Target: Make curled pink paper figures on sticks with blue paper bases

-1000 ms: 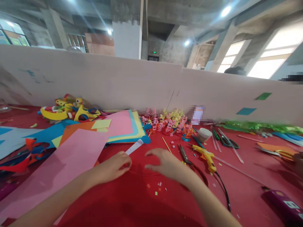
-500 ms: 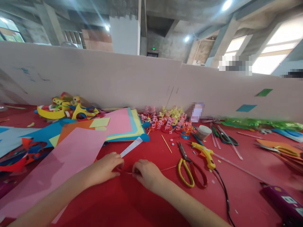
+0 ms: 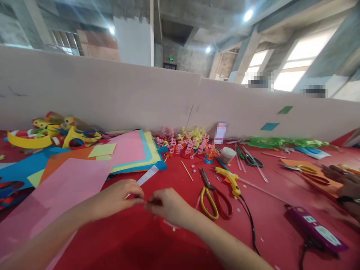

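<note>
My left hand [image 3: 127,193] and right hand [image 3: 170,207] nearly meet, fingertips drawn in; I can't tell whether either pinches anything. A thin pale strip [image 3: 169,224] shows at the right hand's six o'clock; I'd handle it lightly, untwisted.

Likely craft workshop: coloured paper [image 3: 128,148], glue gun [image 3: 233,182], scissors [image 3: 206,179]; bare concrete beams [image 3: 284,17] overhead.

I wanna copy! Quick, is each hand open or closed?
Left hand: closed in a pinch; anything held is too small to tell.
Right hand: curled, blurred; can't tell if closed or holding anything.
</note>
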`<state>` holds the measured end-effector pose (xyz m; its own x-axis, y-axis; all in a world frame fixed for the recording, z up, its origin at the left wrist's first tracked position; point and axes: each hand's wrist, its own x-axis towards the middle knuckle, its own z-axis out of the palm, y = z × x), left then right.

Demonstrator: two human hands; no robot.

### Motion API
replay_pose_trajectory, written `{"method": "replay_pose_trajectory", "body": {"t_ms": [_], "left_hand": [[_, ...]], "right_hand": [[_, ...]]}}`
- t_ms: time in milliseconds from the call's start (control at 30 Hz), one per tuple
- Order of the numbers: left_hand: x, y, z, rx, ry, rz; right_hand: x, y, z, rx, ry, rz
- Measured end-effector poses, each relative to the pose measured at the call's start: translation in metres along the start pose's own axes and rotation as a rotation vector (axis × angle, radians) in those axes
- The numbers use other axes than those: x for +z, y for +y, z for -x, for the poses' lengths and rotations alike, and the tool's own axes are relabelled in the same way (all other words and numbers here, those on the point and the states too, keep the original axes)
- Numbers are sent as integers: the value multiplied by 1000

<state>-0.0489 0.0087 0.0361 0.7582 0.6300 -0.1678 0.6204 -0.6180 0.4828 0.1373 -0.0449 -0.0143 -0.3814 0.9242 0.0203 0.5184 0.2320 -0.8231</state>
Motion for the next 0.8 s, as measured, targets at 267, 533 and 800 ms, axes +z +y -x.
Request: {"method": "replay_pose_trajectory", "body": {"t_ms": [267, 533, 800], "left_hand": [[-19, -41, -88, -113, 303, 141], [-6, -42, -180, -314, 211, 25], [1, -28, -197, -323, 200, 131]], "right_hand": [[-95, -36, 34, -48, 75, -665], [-132, -51, 102, -472, 431, -974], [-121, -34, 42, -160, 531, -530]]}}
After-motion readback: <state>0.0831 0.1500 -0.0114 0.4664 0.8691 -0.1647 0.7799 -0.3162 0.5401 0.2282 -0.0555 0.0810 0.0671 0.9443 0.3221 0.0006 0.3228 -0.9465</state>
